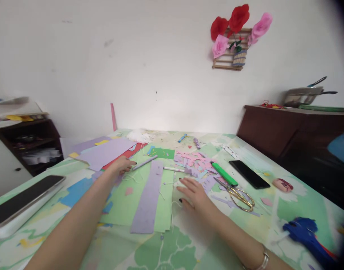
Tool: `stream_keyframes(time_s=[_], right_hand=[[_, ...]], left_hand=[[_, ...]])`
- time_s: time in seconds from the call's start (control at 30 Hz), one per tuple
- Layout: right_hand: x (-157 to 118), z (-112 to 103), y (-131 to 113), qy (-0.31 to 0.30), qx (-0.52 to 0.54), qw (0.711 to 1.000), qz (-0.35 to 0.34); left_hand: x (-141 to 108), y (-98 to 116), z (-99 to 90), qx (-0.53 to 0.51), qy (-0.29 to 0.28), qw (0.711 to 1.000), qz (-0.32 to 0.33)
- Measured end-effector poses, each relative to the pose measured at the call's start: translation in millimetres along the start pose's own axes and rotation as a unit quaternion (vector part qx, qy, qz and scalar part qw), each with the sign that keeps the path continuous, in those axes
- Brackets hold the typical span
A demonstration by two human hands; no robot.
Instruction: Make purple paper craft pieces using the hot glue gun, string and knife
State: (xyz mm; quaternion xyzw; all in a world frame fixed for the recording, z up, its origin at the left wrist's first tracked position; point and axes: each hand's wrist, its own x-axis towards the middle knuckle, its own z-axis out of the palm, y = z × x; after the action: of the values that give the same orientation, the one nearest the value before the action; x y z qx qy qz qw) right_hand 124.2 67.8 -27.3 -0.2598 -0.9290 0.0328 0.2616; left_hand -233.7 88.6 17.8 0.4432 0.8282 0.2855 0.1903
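A long purple paper strip (147,202) lies on light green paper sheets (118,210) in front of me. My left hand (123,165) is at the sheets' far left, open, its fingertips beside the near end of a thin purple rolled paper stick (145,162); whether they touch it I cannot tell. My right hand (193,193) hovers or rests just right of the sheets, fingers spread, holding nothing. Beyond it lies a white marker (174,169) pointing across the strip's right side. White string (161,191) curls over the green paper.
Pink and purple paper scraps (196,161) lie right of centre. Gold-handled scissors (242,198), a green box cutter (224,174), a black phone (249,174) and a blue glue gun (307,234) are on the right. Purple sheets (107,152) and another phone (25,200) lie left.
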Motion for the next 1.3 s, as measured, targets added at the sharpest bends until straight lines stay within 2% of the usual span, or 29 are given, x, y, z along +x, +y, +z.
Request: stream_keyframes(time_s=[0.1, 0.23, 0.33, 0.43, 0.63, 0.77, 0.97, 1.13, 1.3], right_hand=[[-2.7, -6.0, -26.9, -0.086, 0.039, 0.995, -0.021], [-5.4, -12.9, -43.5, -0.179, 0.063, 0.981, -0.024], [-5.1, -14.2, -43.4, -0.193, 0.066, 0.979, -0.016], [-4.0, -14.3, -42.0, -0.188, 0.066, 0.98, -0.012], [-3.9, -14.4, -42.2, -0.19, 0.06, 0.98, -0.02], [-4.4, -13.7, -41.1, -0.189, 0.057, 0.98, -0.023], [-4.9, -15.1, -40.0, -0.191, 0.053, 0.98, -0.028], [-4.9, -16.4, -40.1, -0.19, 0.06, 0.98, -0.031], [-4.1, -17.0, -40.5, -0.193, 0.058, 0.979, -0.027]], left_hand=[[-2.5, -0.7, -9.8, -0.037, -0.048, 0.998, -0.032], [2.2, -8.5, -29.0, -0.021, -0.022, 0.998, -0.057], [8.4, -18.3, -45.9, 0.034, 0.01, 0.996, -0.08], [10.2, -26.9, -54.6, 0.088, -0.007, 0.99, -0.107], [0.1, -26.6, -40.7, 0.098, -0.138, 0.976, -0.135], [-4.5, -18.2, -28.9, 0.103, -0.182, 0.969, -0.131], [-11.2, -8.0, -27.0, 0.087, -0.203, 0.972, -0.084], [-27.6, 13.3, -38.4, 0.022, -0.182, 0.983, 0.0], [-44.3, 37.6, -50.2, -0.022, -0.185, 0.979, 0.081]])
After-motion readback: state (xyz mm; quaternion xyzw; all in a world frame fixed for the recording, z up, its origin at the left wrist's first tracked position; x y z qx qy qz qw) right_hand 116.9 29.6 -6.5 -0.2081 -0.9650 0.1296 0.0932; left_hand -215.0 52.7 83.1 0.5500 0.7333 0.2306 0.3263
